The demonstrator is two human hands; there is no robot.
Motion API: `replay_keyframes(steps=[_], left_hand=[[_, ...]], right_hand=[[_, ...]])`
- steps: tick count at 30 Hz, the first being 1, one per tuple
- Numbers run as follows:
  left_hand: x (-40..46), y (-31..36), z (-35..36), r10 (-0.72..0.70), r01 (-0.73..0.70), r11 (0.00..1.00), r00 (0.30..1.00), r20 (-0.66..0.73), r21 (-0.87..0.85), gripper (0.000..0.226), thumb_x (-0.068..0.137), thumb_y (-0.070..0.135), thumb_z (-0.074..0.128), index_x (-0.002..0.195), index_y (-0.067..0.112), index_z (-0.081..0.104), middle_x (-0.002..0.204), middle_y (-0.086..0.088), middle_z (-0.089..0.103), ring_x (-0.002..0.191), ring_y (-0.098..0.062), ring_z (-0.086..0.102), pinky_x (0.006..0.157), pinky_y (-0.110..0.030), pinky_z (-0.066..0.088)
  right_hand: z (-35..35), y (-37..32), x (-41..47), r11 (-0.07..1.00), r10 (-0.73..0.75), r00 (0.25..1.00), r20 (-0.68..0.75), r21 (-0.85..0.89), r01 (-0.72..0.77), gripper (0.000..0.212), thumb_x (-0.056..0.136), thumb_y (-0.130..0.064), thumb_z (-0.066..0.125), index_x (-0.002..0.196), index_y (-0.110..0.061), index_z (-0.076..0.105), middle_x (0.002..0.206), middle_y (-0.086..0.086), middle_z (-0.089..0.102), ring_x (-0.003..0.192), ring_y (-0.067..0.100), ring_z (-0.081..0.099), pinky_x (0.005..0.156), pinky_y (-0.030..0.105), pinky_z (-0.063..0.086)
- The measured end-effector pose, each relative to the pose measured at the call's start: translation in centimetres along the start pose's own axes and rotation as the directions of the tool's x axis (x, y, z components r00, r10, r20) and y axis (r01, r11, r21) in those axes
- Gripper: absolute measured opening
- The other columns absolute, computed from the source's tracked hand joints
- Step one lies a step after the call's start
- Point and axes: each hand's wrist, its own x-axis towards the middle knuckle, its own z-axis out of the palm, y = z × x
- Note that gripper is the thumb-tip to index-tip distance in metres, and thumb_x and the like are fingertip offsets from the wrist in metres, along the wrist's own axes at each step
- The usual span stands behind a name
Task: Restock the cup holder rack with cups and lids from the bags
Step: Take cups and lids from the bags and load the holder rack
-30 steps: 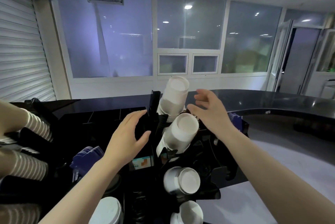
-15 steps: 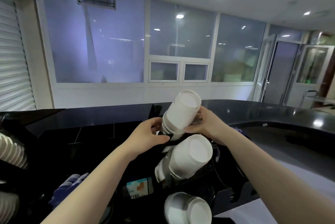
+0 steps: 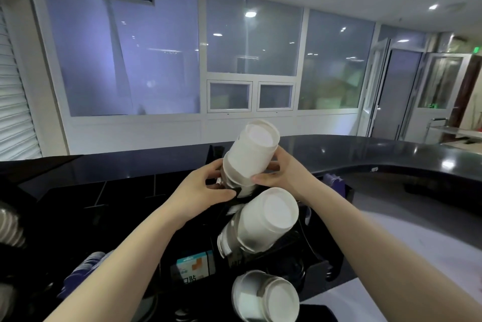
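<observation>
1. In the head view, the top stack of white cups (image 3: 251, 154) is gripped from both sides, the left hand (image 3: 206, 188) curled at its base and the right hand (image 3: 284, 174) pinching it.
2. The stack is tilted in the black rack (image 3: 323, 261), above two more cup stacks (image 3: 258, 220).
3. The rack appears to be set on the dark worktop (image 3: 365, 149).

Three cup stacks (image 3: 251, 157) (white), two hands (image 3: 200, 188)

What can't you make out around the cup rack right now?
Head view only:
- Rack: black on black, slots unclear.
- Top cup stack: lower end hidden by left hand and right hand.
- Ribbed cups: cut off at left edge.
- Small box: print too small.
- Bags, lids: unseen.
</observation>
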Motion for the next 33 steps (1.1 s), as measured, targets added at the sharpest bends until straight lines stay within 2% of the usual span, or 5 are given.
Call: replay_keyframes(steps=[9, 16, 22, 26, 33], left_hand=[[-1.3, 3.3, -0.5, -0.002, 0.010, 0.998, 0.991, 0.137, -0.057, 0.071, 0.082, 0.002, 0.065, 0.131, 0.046, 0.040, 0.111, 0.024, 0.067, 0.104, 0.010, 0.059, 0.079, -0.006, 0.045], [-3.5, 8.1, 2.3, 0.185, -0.225, 0.957, 0.959, -0.213, -0.183, 0.024, 0.097, 0.027, 0.051, 0.117, 0.022, 0.064, 0.111, 0.007, 0.070, 0.106, -0.006, 0.063, 0.091, -0.028, 0.049], [-6.1, 7.8, 5.7, 0.019, -0.076, 0.954, 0.981, -0.192, -0.291, 0.019, 0.097, 0.019, 0.051, 0.091, 0.011, 0.067, 0.072, -0.001, 0.067, 0.071, -0.010, 0.062, 0.074, -0.031, 0.049], [-7.4, 6.5, 6.7, -0.023, -0.013, 0.986, 0.976, -0.216, -0.165, 0.012, 0.093, 0.022, 0.057, 0.091, 0.016, 0.068, 0.074, 0.002, 0.068, 0.072, -0.008, 0.064, 0.069, -0.025, 0.051], [-10.4, 4.8, 6.3, -0.061, 0.070, 0.998, 0.902, -0.427, 0.005, 0.023, 0.089, 0.014, 0.062, 0.106, 0.029, 0.061, 0.089, 0.006, 0.067, 0.082, -0.005, 0.064, 0.070, -0.017, 0.046]], right_hand=[[-1.7, -2.6, -1.8, 0.993, -0.066, 0.997, -0.034, 0.093, 0.069, 0.066, 0.076, -0.029, 0.079, 0.133, -0.026, 0.047, 0.123, -0.012, 0.061, 0.111, 0.011, 0.062, 0.093, 0.037, 0.051], [-3.2, -7.3, -6.1, 0.955, -0.276, 0.949, -0.151, 0.072, 0.289, 0.065, 0.069, -0.026, 0.083, 0.123, -0.031, 0.047, 0.120, -0.016, 0.059, 0.111, -0.002, 0.055, 0.092, 0.026, 0.047], [-4.2, -6.7, -10.9, 0.872, -0.362, 0.919, -0.158, 0.290, 0.394, 0.071, 0.063, -0.020, 0.083, 0.125, -0.032, 0.049, 0.122, -0.009, 0.058, 0.118, 0.014, 0.055, 0.089, 0.037, 0.054], [-4.2, -5.2, -12.5, 0.884, -0.371, 0.914, -0.161, 0.239, 0.401, 0.068, 0.065, -0.016, 0.080, 0.120, -0.039, 0.048, 0.115, -0.026, 0.055, 0.110, 0.000, 0.054, 0.080, 0.021, 0.053], [-1.6, -2.6, -12.1, 0.950, -0.303, 0.951, -0.058, 0.059, 0.306, 0.071, 0.064, -0.033, 0.078, 0.124, -0.046, 0.042, 0.114, -0.034, 0.049, 0.110, 0.001, 0.052, 0.090, 0.034, 0.052]])
